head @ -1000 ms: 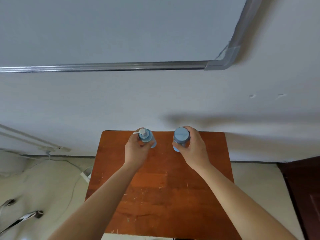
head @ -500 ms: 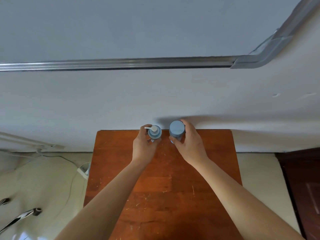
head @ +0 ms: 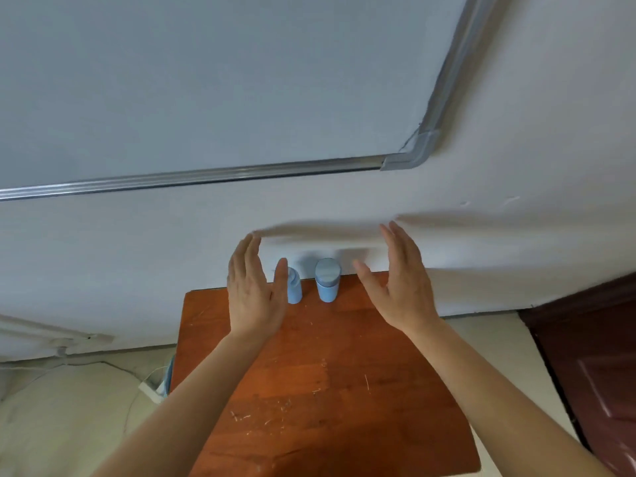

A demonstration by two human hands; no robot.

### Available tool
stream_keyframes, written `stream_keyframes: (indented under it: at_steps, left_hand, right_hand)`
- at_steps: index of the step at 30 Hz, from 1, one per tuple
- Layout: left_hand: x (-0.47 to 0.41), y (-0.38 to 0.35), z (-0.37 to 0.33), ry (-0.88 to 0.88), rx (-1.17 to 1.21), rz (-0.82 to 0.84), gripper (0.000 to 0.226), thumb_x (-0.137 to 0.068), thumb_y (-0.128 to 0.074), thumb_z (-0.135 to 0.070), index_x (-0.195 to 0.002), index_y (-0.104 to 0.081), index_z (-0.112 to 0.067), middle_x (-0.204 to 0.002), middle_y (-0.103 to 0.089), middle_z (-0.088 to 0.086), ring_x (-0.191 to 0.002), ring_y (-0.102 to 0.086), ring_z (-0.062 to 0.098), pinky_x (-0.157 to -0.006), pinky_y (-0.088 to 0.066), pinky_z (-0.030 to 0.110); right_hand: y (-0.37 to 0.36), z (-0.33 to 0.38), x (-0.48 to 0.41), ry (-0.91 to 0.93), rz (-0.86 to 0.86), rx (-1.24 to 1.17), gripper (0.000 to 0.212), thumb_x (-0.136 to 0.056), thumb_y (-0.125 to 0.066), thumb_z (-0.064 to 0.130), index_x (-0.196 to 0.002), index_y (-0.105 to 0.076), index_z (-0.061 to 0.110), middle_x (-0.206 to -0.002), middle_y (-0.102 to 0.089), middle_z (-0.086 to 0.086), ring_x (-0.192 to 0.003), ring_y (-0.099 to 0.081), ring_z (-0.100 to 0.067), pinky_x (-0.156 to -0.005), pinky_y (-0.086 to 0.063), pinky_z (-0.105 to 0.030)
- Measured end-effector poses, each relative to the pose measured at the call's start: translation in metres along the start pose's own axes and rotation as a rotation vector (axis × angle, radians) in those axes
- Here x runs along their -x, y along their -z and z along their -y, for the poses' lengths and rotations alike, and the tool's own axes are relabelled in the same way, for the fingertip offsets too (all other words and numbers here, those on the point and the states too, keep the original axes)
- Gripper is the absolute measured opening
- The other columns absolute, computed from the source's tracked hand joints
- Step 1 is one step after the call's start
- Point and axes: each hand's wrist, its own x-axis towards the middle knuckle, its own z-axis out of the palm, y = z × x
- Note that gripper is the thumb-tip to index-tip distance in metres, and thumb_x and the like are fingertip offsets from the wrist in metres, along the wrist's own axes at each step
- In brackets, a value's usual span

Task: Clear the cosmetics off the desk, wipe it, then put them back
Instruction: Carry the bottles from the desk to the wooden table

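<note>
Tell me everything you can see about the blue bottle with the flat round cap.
The capped bottle is a short pale-blue cylinder, plastic by the look, under a flat, greyish-blue cap. It stands upright at the far edge of the wooden desk, just right of the pump bottle with a gap between. Only the desk touches it; the left hand and right hand hover open on either side.

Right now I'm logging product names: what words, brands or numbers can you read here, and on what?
No text can be read.
Left light blue plastic bottle: no label shows; the left hand partly hides it.
Right light blue plastic bottle with round cap: no print visible.
Metal-framed whiteboard: blank.
</note>
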Motion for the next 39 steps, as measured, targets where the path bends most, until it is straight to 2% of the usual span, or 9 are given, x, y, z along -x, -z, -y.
stream_keyframes:
  at_steps: [4,7,12,18,25,30,35,39]
  left_hand:
    - [-0.01,0.03,-0.04,-0.39,0.06,-0.16,0.048,-0.1,-0.044,-0.036,-0.141,-0.039,-0.012,-0.151,-0.034,0.01,-0.142,-0.031,0.027,-0.112,-0.032,0.047]
    - [-0.003,0.031,-0.069,-0.489,0.149,-0.155,0.046,-0.101,-0.044,-0.032,-0.139,-0.041,-0.009,-0.151,-0.034,0.013,-0.143,-0.028,0.029,-0.113,-0.029,0.049]
    - [0.043,0.005,-0.12,-0.603,0.318,-0.016,0.043,-0.1,-0.046,-0.028,-0.138,-0.044,-0.008,-0.151,-0.034,0.012,-0.144,-0.026,0.028,-0.113,-0.027,0.052]
    - [0.134,-0.014,-0.225,-0.802,0.448,0.189,0.043,-0.102,-0.042,-0.032,-0.137,-0.046,-0.008,-0.15,-0.038,0.012,-0.142,-0.03,0.027,-0.113,-0.029,0.052]
    - [0.286,-0.019,-0.342,-1.181,0.533,0.37,0.045,-0.1,-0.041,-0.03,-0.135,-0.049,-0.003,-0.148,-0.039,0.017,-0.141,-0.032,0.034,-0.112,-0.027,0.053]
    - [0.446,-0.019,-0.407,-1.37,0.661,0.499,0.045,-0.101,-0.04,-0.034,-0.135,-0.049,-0.005,-0.149,-0.039,0.014,-0.142,-0.029,0.03,-0.117,-0.022,0.046]
    - [0.627,-0.022,-0.456,-1.591,0.719,0.631,0.044,-0.101,-0.04,-0.034,-0.135,-0.05,-0.007,-0.15,-0.039,0.013,-0.144,-0.028,0.029,-0.116,-0.022,0.049]
    - [0.746,-0.022,-0.49,-1.669,0.711,0.712,0.046,-0.102,-0.035,-0.04,-0.135,-0.049,-0.011,-0.15,-0.038,0.01,-0.144,-0.027,0.026,-0.117,-0.019,0.044]
  right_hand:
    - [0.063,0.001,0.009,0.022,-0.195,0.156,0.07,-0.096,-0.043,0.06,-0.151,-0.03,0.018,-0.162,-0.017,-0.006,-0.151,-0.008,-0.02,-0.118,-0.025,-0.046]
    - [0.105,0.0,0.043,-0.044,-0.269,0.26,0.071,-0.096,-0.044,0.058,-0.152,-0.029,0.017,-0.163,-0.015,-0.008,-0.152,-0.004,-0.023,-0.12,-0.019,-0.048]
    - [0.172,-0.007,0.145,-0.176,-0.404,0.455,0.072,-0.096,-0.044,0.059,-0.15,-0.033,0.013,-0.161,-0.019,-0.013,-0.151,-0.008,-0.026,-0.12,-0.02,-0.047]
    - [0.249,-0.002,0.293,-0.44,-0.569,0.581,0.071,-0.095,-0.044,0.06,-0.15,-0.034,0.016,-0.16,-0.021,-0.01,-0.151,-0.009,-0.024,-0.12,-0.019,-0.047]
    - [0.332,0.003,0.464,-0.688,-0.795,0.743,0.067,-0.097,-0.046,0.054,-0.15,-0.034,0.016,-0.16,-0.022,-0.011,-0.15,-0.012,-0.027,-0.118,-0.02,-0.051]
    - [0.376,0.012,0.623,-0.88,-0.93,0.84,0.064,-0.097,-0.05,0.045,-0.15,-0.035,0.013,-0.16,-0.023,-0.016,-0.15,-0.014,-0.031,-0.117,-0.021,-0.055]
    - [0.421,0.015,0.794,-1.089,-0.982,0.906,0.068,-0.097,-0.047,0.049,-0.153,-0.03,0.015,-0.16,-0.021,-0.016,-0.15,-0.012,-0.032,-0.117,-0.02,-0.054]
    - [0.462,0.007,0.906,-1.201,-0.968,0.93,0.071,-0.096,-0.047,0.051,-0.153,-0.027,0.015,-0.16,-0.02,-0.015,-0.15,-0.01,-0.033,-0.118,-0.019,-0.054]
